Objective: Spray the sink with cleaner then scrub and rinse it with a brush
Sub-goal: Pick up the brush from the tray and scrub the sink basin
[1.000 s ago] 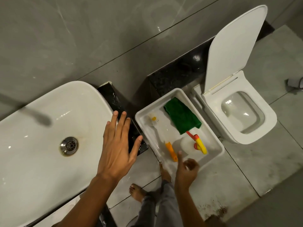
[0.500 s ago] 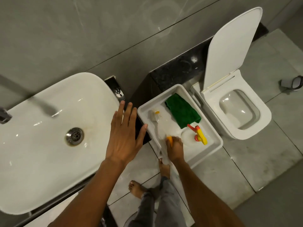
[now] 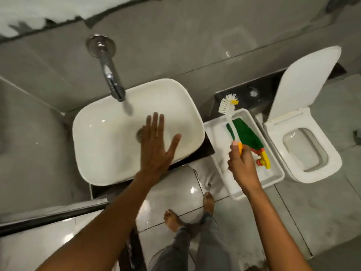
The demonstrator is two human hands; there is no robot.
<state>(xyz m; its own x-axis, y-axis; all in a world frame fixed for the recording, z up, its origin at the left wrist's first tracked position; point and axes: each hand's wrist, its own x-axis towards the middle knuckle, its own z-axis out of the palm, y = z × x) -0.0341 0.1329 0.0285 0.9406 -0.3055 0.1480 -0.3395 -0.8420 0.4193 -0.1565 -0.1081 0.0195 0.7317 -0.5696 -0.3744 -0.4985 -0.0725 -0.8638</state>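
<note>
Head view looks straight down, and the picture is smeared with motion, so fine detail is hard to read. Right hand (image 3: 242,163) is closed in a fist around the orange grip of the brush (image 3: 229,112); the fingers hide most of that grip, and only a short orange stub shows above the thumb. From the fist the white shaft runs up and away to the bristle head, which stands clear above the far rim of the white tray (image 3: 275,173). Inside the tray, just beside the fist, lie a green cloth (image 3: 248,136) and a red and yellow spray nozzle (image 3: 263,160), whose bottle cannot be made out. Left hand (image 3: 156,147) is spread flat and empty, fingers apart, over the middle of the sink (image 3: 97,133); it covers most of the drain (image 3: 139,134), and whether the palm touches the basin cannot be told. A chrome tap (image 3: 109,73) reaches from the wall over the sink's far edge. The sink sits on a dark bench (image 3: 207,151), with the tray just beside its right end. Right of the tray stands a toilet (image 3: 312,153) with its lid up. Both forearms are cut off by the lower edge, and bare feet (image 3: 173,221) show on the floor.
</note>
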